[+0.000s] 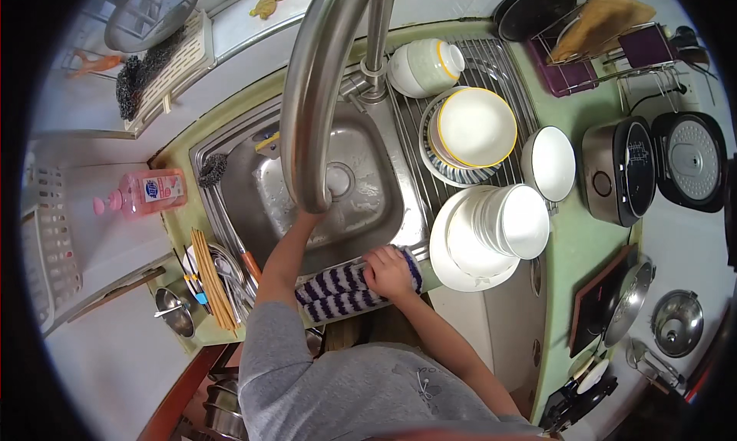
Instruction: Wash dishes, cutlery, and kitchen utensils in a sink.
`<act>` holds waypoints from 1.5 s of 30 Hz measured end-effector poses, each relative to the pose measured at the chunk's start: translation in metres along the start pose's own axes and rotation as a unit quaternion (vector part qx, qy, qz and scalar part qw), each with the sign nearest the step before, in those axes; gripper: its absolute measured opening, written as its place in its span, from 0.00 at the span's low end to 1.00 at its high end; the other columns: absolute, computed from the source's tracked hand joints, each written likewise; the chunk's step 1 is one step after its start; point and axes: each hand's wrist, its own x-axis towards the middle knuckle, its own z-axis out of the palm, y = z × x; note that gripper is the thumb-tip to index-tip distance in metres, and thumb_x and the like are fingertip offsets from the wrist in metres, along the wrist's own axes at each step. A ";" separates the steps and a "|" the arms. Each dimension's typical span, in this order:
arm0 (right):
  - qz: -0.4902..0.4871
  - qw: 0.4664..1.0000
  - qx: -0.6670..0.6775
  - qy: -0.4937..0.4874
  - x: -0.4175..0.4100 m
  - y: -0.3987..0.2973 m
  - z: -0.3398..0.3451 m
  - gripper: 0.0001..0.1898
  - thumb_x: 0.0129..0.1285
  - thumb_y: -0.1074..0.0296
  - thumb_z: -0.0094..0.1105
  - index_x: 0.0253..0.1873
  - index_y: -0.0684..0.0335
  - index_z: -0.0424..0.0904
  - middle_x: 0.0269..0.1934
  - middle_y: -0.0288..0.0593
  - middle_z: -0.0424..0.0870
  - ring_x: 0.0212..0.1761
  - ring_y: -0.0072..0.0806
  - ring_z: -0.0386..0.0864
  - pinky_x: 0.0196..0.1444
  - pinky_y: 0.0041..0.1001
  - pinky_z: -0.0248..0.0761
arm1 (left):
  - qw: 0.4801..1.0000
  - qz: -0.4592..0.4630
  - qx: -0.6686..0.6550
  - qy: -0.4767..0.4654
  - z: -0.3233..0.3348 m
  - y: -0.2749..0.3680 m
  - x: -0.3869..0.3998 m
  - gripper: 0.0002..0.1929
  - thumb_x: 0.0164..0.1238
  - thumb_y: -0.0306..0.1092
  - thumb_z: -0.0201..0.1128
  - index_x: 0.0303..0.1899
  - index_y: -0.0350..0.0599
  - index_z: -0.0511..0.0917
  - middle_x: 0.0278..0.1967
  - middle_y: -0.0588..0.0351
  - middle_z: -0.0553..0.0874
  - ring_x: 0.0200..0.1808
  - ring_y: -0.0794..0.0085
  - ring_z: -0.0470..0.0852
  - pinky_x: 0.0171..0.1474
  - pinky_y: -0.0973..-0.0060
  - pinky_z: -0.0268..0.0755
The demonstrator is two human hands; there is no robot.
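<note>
My left arm reaches over the stainless steel sink (368, 211), and the metal faucet spout (308, 124) covers most of my left hand (312, 217). Whether that hand holds anything is hidden. At the sink's front edge lies a purple-and-white striped cloth (334, 294). My right hand (388, 273) rests on its right end with fingers bent; a firm grip cannot be made out. Inside the basin, a yellow sponge (268, 145) sits at the back left. A steel wool scrubber with a long handle (213, 170) leans along the left rim.
Stacked bowls (478, 127) and white plates with bowls (472, 239) stand on the drying rack (411, 130) at right. Beyond is an open rice cooker (613, 170). Chopsticks (213, 280) and a pink soap bottle (152, 192) are at left.
</note>
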 end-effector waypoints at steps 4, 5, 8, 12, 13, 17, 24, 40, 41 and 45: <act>-0.013 1.000 0.011 0.009 0.003 -0.005 0.001 0.09 0.41 0.71 0.56 0.33 0.61 0.75 0.34 0.40 0.76 0.38 0.34 0.73 0.41 0.30 0.67 | 0.998 0.000 0.050 -0.034 -0.005 -0.011 0.007 0.09 0.52 0.34 0.52 0.33 0.45 0.77 0.34 0.47 0.80 0.37 0.56 0.79 0.40 0.61 0.70; -0.012 1.000 0.011 0.009 0.002 -0.006 0.001 0.09 0.41 0.71 0.56 0.33 0.61 0.75 0.34 0.40 0.76 0.38 0.34 0.73 0.41 0.30 0.67 | 0.997 0.001 0.063 -0.046 -0.002 -0.014 0.009 0.09 0.52 0.34 0.51 0.33 0.45 0.77 0.34 0.47 0.80 0.38 0.56 0.79 0.41 0.61 0.70; -0.029 0.999 0.021 0.015 0.007 -0.017 0.002 0.09 0.41 0.72 0.55 0.33 0.61 0.75 0.34 0.40 0.76 0.38 0.34 0.73 0.41 0.30 0.67 | 0.992 -0.030 0.103 -0.067 0.000 -0.043 0.000 0.10 0.52 0.34 0.51 0.34 0.44 0.78 0.36 0.47 0.80 0.40 0.56 0.79 0.43 0.61 0.71; -0.012 1.000 0.004 0.013 0.001 -0.005 0.005 0.09 0.41 0.71 0.55 0.33 0.61 0.75 0.33 0.40 0.75 0.38 0.34 0.73 0.41 0.30 0.67 | 0.966 -0.082 0.076 -0.234 -0.010 -0.005 0.030 0.12 0.51 0.33 0.52 0.36 0.42 0.78 0.40 0.47 0.80 0.43 0.56 0.79 0.45 0.63 0.71; -0.006 1.000 0.008 0.011 0.001 -0.004 0.004 0.09 0.41 0.71 0.55 0.32 0.61 0.75 0.33 0.40 0.75 0.38 0.34 0.73 0.40 0.30 0.67 | 0.966 -0.078 0.074 -0.233 -0.022 0.005 0.036 0.12 0.51 0.33 0.52 0.36 0.42 0.78 0.40 0.47 0.80 0.43 0.56 0.79 0.45 0.63 0.71; -0.016 0.999 -0.002 0.031 0.001 -0.001 0.002 0.09 0.41 0.71 0.55 0.33 0.61 0.75 0.33 0.40 0.75 0.38 0.34 0.73 0.40 0.30 0.67 | 0.964 0.003 0.085 -0.254 -0.062 0.037 0.043 0.09 0.49 0.31 0.54 0.31 0.43 0.78 0.37 0.49 0.80 0.41 0.57 0.79 0.43 0.64 0.72; -0.013 1.000 0.018 0.022 0.005 -0.009 0.000 0.09 0.42 0.73 0.55 0.33 0.60 0.75 0.32 0.40 0.75 0.36 0.35 0.73 0.39 0.30 0.67 | 0.961 0.110 0.127 -0.218 -0.074 0.020 0.040 0.07 0.46 0.31 0.55 0.29 0.45 0.77 0.34 0.53 0.79 0.37 0.61 0.80 0.38 0.65 0.73; -0.009 0.999 0.022 0.029 0.004 -0.011 -0.001 0.10 0.44 0.73 0.55 0.36 0.61 0.75 0.34 0.41 0.75 0.38 0.35 0.73 0.42 0.30 0.68 | 0.855 0.393 0.340 -0.008 -0.075 0.011 0.026 0.04 0.44 0.32 0.54 0.22 0.45 0.75 0.23 0.56 0.78 0.26 0.67 0.79 0.27 0.69 0.72; -0.005 0.999 0.017 0.035 0.001 -0.006 -0.001 0.10 0.44 0.73 0.55 0.36 0.61 0.75 0.34 0.41 0.75 0.38 0.35 0.73 0.42 0.30 0.68 | 0.877 0.392 0.278 -0.022 -0.096 0.030 0.029 0.04 0.44 0.32 0.54 0.22 0.46 0.74 0.23 0.56 0.77 0.26 0.68 0.79 0.27 0.70 0.72; 0.041 0.998 0.033 0.025 0.010 -0.013 -0.003 0.22 0.44 0.67 0.59 0.48 0.62 0.69 0.41 0.45 0.72 0.45 0.40 0.70 0.48 0.33 0.64 | 0.917 0.351 0.162 -0.096 -0.183 0.068 0.016 0.03 0.42 0.32 0.54 0.21 0.46 0.74 0.23 0.57 0.76 0.27 0.68 0.78 0.27 0.72 0.71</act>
